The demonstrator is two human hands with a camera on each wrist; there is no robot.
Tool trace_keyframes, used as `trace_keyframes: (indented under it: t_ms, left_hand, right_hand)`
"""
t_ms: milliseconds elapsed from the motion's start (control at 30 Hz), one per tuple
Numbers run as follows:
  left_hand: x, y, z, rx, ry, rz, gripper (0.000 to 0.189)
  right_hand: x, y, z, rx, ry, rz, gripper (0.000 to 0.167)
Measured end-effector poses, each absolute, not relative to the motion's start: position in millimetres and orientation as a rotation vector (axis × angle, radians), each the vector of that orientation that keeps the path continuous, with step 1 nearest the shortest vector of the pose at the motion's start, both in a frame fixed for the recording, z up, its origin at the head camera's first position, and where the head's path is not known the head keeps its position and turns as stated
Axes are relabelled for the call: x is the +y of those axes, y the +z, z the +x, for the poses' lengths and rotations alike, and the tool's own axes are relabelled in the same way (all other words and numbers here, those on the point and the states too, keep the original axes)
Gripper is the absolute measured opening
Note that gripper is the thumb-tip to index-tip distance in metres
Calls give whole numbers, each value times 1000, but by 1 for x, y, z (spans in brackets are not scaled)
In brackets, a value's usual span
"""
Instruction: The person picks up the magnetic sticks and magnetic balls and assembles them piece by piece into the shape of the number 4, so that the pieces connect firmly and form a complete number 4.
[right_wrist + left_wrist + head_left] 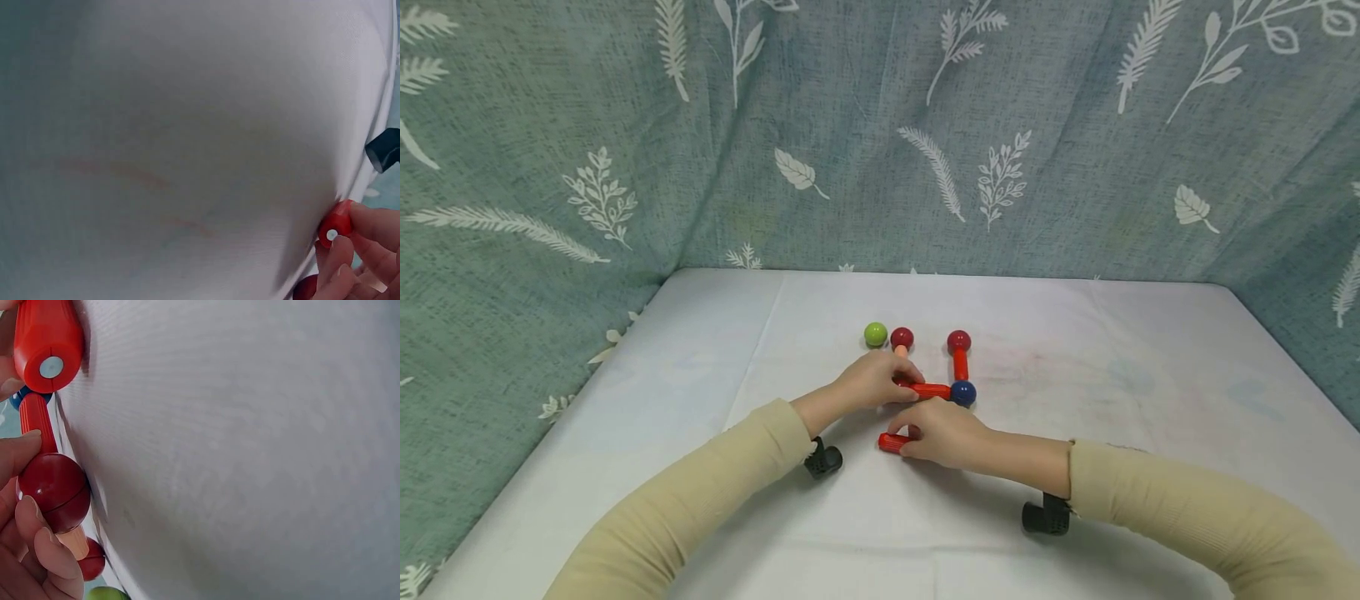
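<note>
My left hand grips a dark red ball, and one fingertip lies on the red rod beside it. That rod runs right to a blue ball. From the blue ball another red rod leads back to a far red ball. A peach rod extends from the gripped ball toward another red ball. Nearer the front, my right hand pinches a loose red rod between thumb and fingers; its round silver end shows in both wrist views.
A green ball sits at the back left of the joined pieces. White cloth covers the table, and a patterned green curtain hangs behind. Each wrist carries a small black camera.
</note>
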State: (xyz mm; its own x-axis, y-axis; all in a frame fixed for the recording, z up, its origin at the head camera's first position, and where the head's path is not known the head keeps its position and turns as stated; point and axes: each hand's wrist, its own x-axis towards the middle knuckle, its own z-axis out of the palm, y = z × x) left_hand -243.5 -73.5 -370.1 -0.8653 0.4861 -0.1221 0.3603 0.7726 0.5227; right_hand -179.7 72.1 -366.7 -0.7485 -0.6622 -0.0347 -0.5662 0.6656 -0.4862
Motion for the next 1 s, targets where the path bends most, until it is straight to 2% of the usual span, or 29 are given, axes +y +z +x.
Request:
trace_keyframes:
  t_ms: [433, 733, 1000]
  left_hand:
    - [-73, -369, -243, 2727, 704, 646, 21]
    - [-72, -369, -244, 2729, 701, 654, 20]
    - [-72, -370, -246, 2728, 713, 661, 20]
  right_hand:
    - [78, -361, -178, 2616, -583, -938, 30]
    - [97, -361, -175, 2608, -573, -776, 32]
    - [115, -366, -180, 2525, -830, -503, 33]
